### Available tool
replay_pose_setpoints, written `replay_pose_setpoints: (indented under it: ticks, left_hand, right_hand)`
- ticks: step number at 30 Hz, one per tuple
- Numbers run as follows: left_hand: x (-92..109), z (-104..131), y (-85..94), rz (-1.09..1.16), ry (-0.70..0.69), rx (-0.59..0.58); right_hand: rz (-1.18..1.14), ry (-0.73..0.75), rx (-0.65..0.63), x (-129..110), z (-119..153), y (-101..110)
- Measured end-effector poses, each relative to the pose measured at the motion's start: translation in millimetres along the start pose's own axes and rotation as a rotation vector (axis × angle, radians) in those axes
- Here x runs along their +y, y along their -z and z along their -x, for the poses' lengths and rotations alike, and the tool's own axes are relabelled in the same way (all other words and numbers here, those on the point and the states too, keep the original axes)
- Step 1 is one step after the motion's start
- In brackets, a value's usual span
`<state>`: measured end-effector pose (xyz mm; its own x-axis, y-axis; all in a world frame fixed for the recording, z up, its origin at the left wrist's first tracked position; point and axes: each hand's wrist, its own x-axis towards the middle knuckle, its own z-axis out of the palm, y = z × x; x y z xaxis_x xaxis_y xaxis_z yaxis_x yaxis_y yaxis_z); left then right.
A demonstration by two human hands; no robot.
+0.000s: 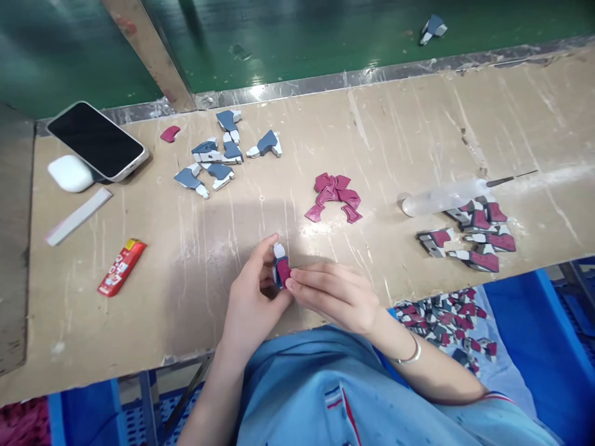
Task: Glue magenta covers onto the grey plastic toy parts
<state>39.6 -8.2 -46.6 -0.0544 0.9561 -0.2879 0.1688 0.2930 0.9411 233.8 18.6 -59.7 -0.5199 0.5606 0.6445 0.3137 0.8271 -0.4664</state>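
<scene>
We are in a small factory workshop, shown by a streaked workbench (418,130) bearing clusters of matching small parts (232,150), a green belt-like surface (302,43) beyond it and blue crates (525,328) of parts below it.

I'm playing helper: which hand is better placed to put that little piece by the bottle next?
Probably the right hand: its fingers touch the little piece, and it's nearer the bottle. The left hand holds the piece too, but sits farther away.
</scene>
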Motion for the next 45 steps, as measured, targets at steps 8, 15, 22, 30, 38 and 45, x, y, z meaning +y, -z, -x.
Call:
replay_pose_setpoints:
  ticks: [8, 15, 22, 30, 38, 45]
  left_hand:
    - [-1.3, 0.4, -1.9, -0.045, -0.032, 0.002]
    - [0.1, 9.8, 4.5, 0.131, -0.052, -0.102]
    - [-0.3, 15.2, 9.5, 0.386, -0.031, -0.09]
    - [-0.6, 16.0, 2.1, 0.45, -0.056, -0.065]
    - [-3.7, 13.7, 3.4, 0.497, -0.075, -0.064]
    - [-1.8, 11.6, 11.1, 0.49, 0.022, -0.15]
  right_hand:
    - [0.003, -0.024, 0.02, 2.4, -4.9, -1.9]
    - [-0.076, -0.137, -0.034, 5.7, -4.1, -2.7]
    - [-0.26, -0.267, -0.022, -1.2, -5.4, 0.3]
    - [-0.56, -0.519, 0.17, -13.1, -1.0, -13.0]
    - [-0.484, -0.464, 0.151, -13.2, -5.5, -12.7]
    - [-0.486, -0.427, 0.184, -13.0, -8.8, -11.4]
